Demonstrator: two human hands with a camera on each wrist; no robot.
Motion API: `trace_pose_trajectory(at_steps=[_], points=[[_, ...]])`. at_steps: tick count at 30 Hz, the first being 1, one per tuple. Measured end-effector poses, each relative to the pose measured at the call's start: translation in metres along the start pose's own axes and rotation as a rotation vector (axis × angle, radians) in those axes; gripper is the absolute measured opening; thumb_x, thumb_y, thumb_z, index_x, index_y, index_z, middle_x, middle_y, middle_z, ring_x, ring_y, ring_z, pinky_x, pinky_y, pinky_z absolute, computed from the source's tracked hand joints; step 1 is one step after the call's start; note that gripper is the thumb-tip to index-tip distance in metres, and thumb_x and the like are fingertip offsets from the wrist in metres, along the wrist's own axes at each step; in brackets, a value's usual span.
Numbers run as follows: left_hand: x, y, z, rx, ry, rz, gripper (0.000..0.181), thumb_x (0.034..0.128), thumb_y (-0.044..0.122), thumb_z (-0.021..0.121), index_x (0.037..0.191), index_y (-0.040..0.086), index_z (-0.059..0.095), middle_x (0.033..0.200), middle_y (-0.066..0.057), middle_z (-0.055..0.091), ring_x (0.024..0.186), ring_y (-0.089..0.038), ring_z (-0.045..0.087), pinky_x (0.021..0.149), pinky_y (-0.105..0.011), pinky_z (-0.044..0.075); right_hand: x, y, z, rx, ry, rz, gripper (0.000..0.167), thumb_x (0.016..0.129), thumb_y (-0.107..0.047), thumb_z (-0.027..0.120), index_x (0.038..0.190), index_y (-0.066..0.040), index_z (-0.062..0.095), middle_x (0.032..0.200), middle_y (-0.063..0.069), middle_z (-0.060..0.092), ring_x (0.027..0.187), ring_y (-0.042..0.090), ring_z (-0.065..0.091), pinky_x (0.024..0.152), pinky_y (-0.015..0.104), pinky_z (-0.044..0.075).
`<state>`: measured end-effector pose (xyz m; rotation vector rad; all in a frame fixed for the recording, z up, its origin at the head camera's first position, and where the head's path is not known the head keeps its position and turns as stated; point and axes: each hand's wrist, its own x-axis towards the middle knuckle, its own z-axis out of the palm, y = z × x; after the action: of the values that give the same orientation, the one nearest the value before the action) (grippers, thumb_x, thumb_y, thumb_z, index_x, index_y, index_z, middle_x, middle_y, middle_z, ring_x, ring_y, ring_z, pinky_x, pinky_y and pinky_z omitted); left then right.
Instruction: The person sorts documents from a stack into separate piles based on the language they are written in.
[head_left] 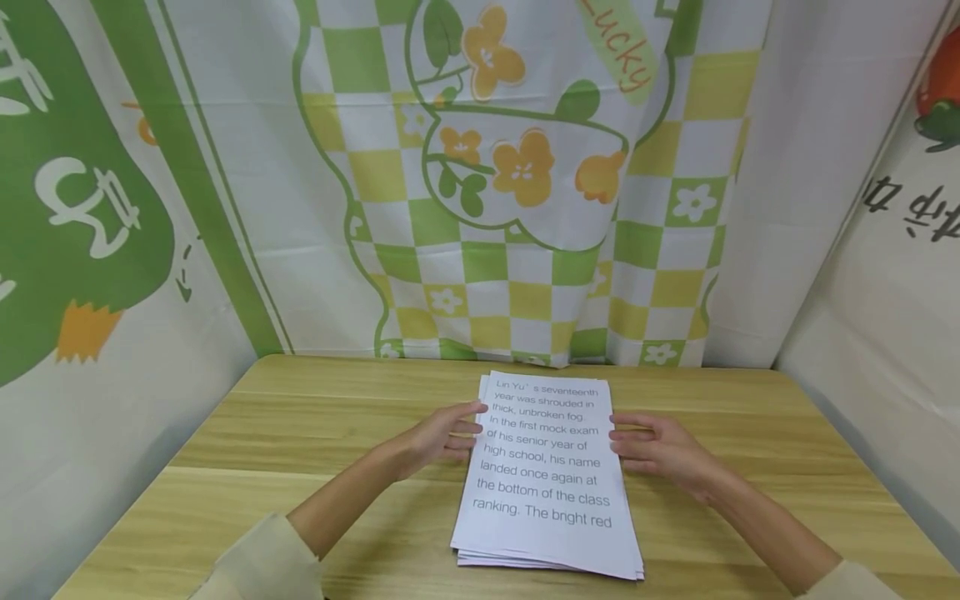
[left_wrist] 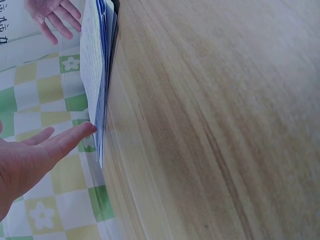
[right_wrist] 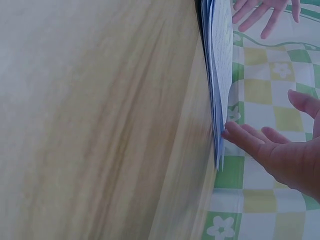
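Note:
A stack of printed paper sheets (head_left: 546,475) lies on the wooden table, its sheets slightly out of line at the near edge and upper left corner. Large text covers the top sheet. At the stack's left edge is my left hand (head_left: 438,433), fingers extended and fingertips at the paper's side. My right hand (head_left: 663,450) mirrors it on the right edge, fingers also fairly straight. In the left wrist view a fingertip meets the side of the stack (left_wrist: 95,75). The right wrist view likewise has a fingertip against the layered sheets (right_wrist: 217,85). Neither hand grips the paper.
The wooden table (head_left: 360,533) stretches to both sides of the stack. Behind it hangs a checked, flowered curtain (head_left: 480,275). Printed cloth walls, one on the left (head_left: 202,350) and one on the right (head_left: 862,317), border the table.

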<state>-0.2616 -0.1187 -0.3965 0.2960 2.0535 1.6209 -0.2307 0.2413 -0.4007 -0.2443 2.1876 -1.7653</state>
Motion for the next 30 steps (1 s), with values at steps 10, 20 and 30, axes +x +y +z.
trace_pose_trajectory(at_steps=[10, 20, 30], points=[[0.005, -0.001, -0.001, -0.072, 0.055, 0.035, 0.068, 0.1086, 0.040, 0.036, 0.154, -0.011, 0.034, 0.154, -0.040, 0.037, 0.140, -0.052, 0.043, 0.115, -0.058, 0.043, 0.004, 0.002, 0.002, 0.007, 0.074, -0.024, 0.066, 0.101, -0.007, 0.062, 0.153, 0.017, 0.029, 0.150, 0.042, 0.037, 0.127, 0.047, 0.058, 0.102, 0.047, 0.057], [0.016, -0.002, -0.001, -0.202, 0.076, 0.033, 0.073, 0.1063, 0.041, 0.036, 0.152, -0.015, 0.031, 0.149, -0.042, 0.041, 0.133, -0.050, 0.048, 0.109, -0.055, 0.046, 0.013, 0.010, 0.002, 0.033, 0.143, 0.004, 0.066, 0.100, -0.004, 0.063, 0.153, 0.014, 0.030, 0.150, 0.040, 0.040, 0.128, 0.040, 0.058, 0.100, 0.041, 0.058], [0.035, -0.010, 0.009, -0.082, 0.266, 0.007, 0.054, 0.0986, 0.002, 0.059, 0.148, -0.012, 0.043, 0.121, -0.029, 0.064, 0.091, -0.028, 0.068, 0.078, -0.038, 0.064, 0.023, 0.012, 0.008, -0.013, 0.216, 0.062, 0.065, 0.095, 0.004, 0.065, 0.152, 0.012, 0.035, 0.135, 0.036, 0.057, 0.096, 0.028, 0.073, 0.077, 0.043, 0.065]])
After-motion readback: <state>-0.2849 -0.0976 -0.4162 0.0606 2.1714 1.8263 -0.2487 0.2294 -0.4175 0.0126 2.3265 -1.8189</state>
